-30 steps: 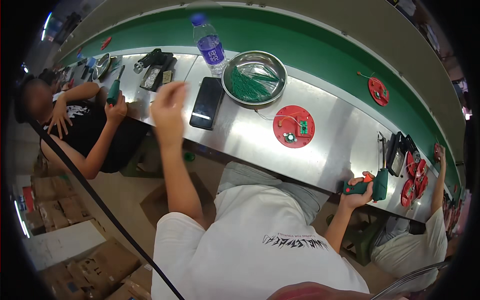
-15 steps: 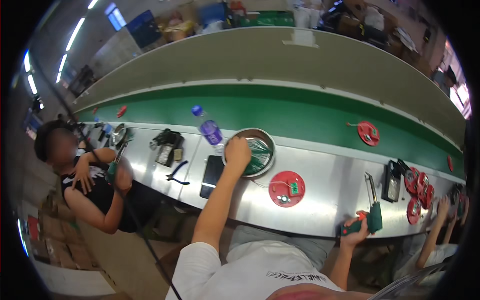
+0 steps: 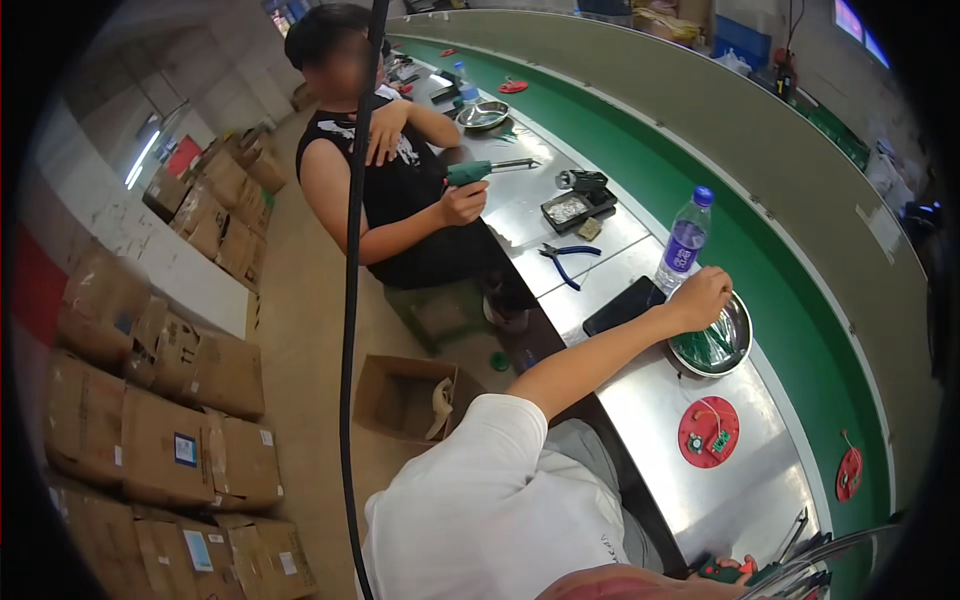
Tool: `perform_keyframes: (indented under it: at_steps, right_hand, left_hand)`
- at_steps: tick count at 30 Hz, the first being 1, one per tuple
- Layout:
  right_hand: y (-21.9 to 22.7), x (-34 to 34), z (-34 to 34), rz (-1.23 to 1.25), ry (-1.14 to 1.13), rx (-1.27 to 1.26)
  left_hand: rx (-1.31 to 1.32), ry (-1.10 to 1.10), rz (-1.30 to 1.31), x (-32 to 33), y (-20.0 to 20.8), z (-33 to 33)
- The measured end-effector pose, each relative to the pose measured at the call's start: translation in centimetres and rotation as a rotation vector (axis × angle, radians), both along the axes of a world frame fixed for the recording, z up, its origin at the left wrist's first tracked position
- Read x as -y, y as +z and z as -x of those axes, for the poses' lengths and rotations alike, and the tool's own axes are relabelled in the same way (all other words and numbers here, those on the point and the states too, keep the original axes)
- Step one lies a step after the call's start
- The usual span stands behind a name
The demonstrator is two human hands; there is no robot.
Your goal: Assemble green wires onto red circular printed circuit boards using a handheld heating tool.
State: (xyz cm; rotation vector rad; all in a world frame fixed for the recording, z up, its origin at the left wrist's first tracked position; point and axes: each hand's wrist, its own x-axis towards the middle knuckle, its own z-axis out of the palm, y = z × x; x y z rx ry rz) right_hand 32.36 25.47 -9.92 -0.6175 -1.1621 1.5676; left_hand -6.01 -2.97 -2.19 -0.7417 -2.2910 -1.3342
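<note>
My left hand [image 3: 703, 298] hangs over the rim of a round metal bowl [image 3: 745, 345] that holds a bundle of thin green wires [image 3: 708, 346]. Its fingers are closed together, and whatever they may pinch is hidden. At the lower right edge my right hand [image 3: 745, 575] is wrapped round a green soldering gun [image 3: 718, 571] with a red trigger; its metal tip points up over the table. Between the hands lies a red round plate [image 3: 709, 433] carrying a small green circuit board and a thin wire.
Beside the bowl stand a purple-labelled bottle [image 3: 684, 240] and a dark phone [image 3: 625, 306]. Blue-handled cutters [image 3: 572, 264] and a black tray [image 3: 578, 208] lie farther left. A co-worker [image 3: 385, 190] sits there holding another soldering gun [image 3: 470, 173]. Cardboard boxes [image 3: 165, 430] line the floor.
The view has swung to the left, bringing the co-worker and boxes in and pushing my right hand to the picture's edge. My left hand is still at the bowl, its fingers now nearer the far rim.
</note>
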Motion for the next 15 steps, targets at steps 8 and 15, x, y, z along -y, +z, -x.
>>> perform_keyframes:
  at_steps: [8, 15]
  right_hand:
    - [-1.0, -1.0, -1.3, 0.032, 0.036, -0.005]
    - [0.4, 0.0, -0.6, 0.023, 0.083, 0.096]
  left_hand:
    - [0.016, -0.065, -0.104, 0.5, 1.9, -3.0]
    - [0.187, -0.100, -0.343, 1.8, 3.1, -6.0]
